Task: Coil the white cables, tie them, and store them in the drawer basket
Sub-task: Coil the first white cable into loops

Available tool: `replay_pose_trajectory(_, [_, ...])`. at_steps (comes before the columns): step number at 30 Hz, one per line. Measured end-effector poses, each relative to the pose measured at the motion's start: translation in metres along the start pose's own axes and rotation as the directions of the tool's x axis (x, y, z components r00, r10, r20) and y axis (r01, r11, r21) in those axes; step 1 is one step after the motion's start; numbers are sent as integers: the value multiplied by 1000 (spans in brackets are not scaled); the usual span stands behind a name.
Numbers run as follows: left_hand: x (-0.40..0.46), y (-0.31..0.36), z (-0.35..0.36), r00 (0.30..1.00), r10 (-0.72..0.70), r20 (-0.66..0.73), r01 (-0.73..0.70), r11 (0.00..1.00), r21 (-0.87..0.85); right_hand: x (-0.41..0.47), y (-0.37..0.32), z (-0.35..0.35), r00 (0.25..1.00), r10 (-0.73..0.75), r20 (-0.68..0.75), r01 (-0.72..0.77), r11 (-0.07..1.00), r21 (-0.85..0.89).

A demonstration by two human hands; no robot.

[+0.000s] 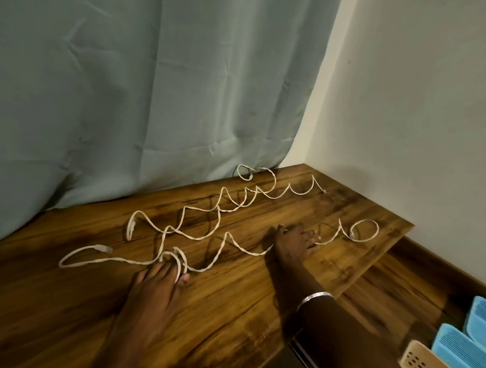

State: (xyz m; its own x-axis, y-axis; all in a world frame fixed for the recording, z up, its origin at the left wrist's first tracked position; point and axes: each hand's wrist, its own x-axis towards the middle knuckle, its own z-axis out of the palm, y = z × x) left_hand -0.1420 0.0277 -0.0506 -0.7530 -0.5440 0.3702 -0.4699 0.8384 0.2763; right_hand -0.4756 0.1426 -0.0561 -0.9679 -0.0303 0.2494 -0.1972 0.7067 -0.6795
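We see a pale green curtain (pixel 147 90) filling the back of the view, hanging down to the far edge of the wooden counter (pixel 74 319), with a white wall (pixel 415 104) to the right. No brand, label or writing can be read on anything here. The counter's near and left parts are cut off by the frame.

Two white cables lie loose and wavy on the counter. The far cable (pixel 209 213) runs from a plug end at the left up toward the curtain, where its small loop partly slips under the cloth; we cannot tell how it ends there. The near cable (pixel 234 247) runs from a plug at the left to an open loop near the counter's right edge.

Our left hand (pixel 157 284) lies palm down on the counter, its fingers hooked through a small loop of the near cable, gripping it. Our right hand (pixel 291 244) reaches further out, palm down, fingertips pinching the same cable a way along to the right; the grip itself is small and blurred. A silver bangle (pixel 314 297) sits on the right wrist.

At the lower right, below the counter's edge, blue slotted baskets (pixel 485 323) and a beige perforated basket (pixel 417 356) are cut off by the frame, so we cannot make out their contents or whether they sit in a drawer.
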Motion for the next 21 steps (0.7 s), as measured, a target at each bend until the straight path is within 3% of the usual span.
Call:
replay_pose_trajectory(4, [-4, 1, -5, 999, -50, -8, 49, 994, -93, -41, -21, -14, 996, -88, 26, 83, 983, 167])
replay_pose_trajectory(7, [-9, -2, -6, 995, -78, -62, 63, 975, -212, -85, -46, -22, 950, -311, -29, 308, 916, 256])
replay_pose_trajectory(9, [-16, 0, -13, 989, -133, -69, 98, 923, -372, -129, -69, -30, 874, -486, -16, 461, 817, 347])
replay_pose_trajectory(11, [-28, 7, -31, 966, -247, -79, 156, 797, -583, -172, -93, -41, 699, -714, 39, 633, 644, 431])
replay_pose_trajectory(13, [-37, 11, -47, 913, -404, -53, 221, 601, -768, -208, -114, -45, 413, -901, 132, 742, 417, 525])
replay_pose_trajectory(14, [-41, 9, -55, 871, -491, -26, 254, 494, -831, -223, -124, -41, 280, -943, 180, 742, 332, 582])
replay_pose_trajectory(15, [-44, 2, -59, 813, -582, 1, 276, 384, -881, -236, -133, -35, 195, -951, 238, 701, 305, 645])
replay_pose_trajectory(16, [-47, -10, -63, 748, -662, 53, 297, 261, -918, -251, -142, -26, 152, -939, 309, 624, 334, 707])
replay_pose_trajectory(18, [-49, -33, -69, 624, -764, 167, 323, 57, -945, -272, -156, -10, 151, -899, 412, 474, 431, 768])
replay_pose_trajectory(19, [-50, -46, -73, 592, -783, 192, 313, 4, -950, -281, -162, -1, 159, -890, 428, 441, 452, 776])
replay_pose_trajectory(21, [-46, -63, -76, 594, -765, 249, 291, -85, -953, -293, -171, 11, 158, -890, 427, 412, 452, 791])
